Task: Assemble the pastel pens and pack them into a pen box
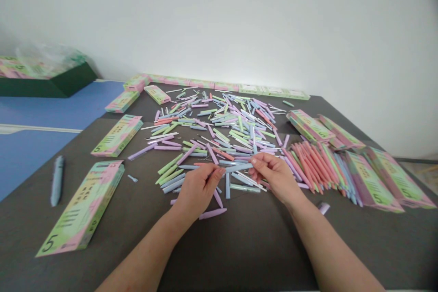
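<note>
1. Fingers of the left hand (196,190) pinch one end of a blue pen piece (238,168); those of the right hand (278,177) pinch the other.
2. Its long axis runs left to right, above scattered pens (240,123) on the desk (246,246); neither hand is nearer.

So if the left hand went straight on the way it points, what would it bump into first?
Past the blue pen piece in its grip, the left hand would likely meet the loose pens spread ahead, though its height above them is hard to judge.
</note>
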Available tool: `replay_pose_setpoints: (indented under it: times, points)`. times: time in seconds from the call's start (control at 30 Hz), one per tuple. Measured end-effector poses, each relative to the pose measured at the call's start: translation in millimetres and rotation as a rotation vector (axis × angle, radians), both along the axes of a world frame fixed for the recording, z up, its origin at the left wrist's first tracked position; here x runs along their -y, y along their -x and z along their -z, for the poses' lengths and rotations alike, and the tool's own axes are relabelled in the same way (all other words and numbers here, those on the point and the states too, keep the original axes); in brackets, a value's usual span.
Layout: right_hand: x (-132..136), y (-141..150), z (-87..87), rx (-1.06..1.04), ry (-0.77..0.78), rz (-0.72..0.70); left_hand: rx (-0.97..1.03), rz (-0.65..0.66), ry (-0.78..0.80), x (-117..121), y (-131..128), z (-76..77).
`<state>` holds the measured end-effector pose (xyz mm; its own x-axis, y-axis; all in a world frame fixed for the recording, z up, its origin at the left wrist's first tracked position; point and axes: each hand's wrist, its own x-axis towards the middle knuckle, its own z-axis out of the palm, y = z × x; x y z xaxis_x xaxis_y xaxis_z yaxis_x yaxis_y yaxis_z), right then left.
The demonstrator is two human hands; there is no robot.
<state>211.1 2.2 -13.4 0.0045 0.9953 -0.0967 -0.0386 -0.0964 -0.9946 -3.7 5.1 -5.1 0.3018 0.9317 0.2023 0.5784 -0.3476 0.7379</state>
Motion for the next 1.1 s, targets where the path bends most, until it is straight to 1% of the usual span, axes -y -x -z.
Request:
replay_pose_setpoints:
  times: [0.17,0.33,0.5,0.67,1.0,1.1]
  points:
    - [0.8,-3.2,-1.9,-0.046,-0.009,-0.009,-0.010,-0.018,0.021,-1.0,1.1,1.5]
    - [0.7,-4.5,-3.2,-0.086,-0.027,-0.035,-0.018,-0.022,0.025,0.3,0.4,-1.6]
    - [-0.9,-8.3,-2.5,-0.054,-0.062,0.001,-0.018,-0.038,0.018,1.9,-0.1,-4.5]
    - [-1.6,-11.8,-0.4,-0.086,-0.059,0.036,-0.012,-0.047,0.024,2.3,0.1,-5.1]
    - [-2.1,-10.8,-2.7,-0.133,-0.052,0.043,-0.017,-0.043,0.030,-0.3,2.0,-1.8]
    - [-1.0,-9.5,-3.3,-0.123,-0.054,0.009,-0.018,-0.041,0.042,-1.2,2.4,-0.1]
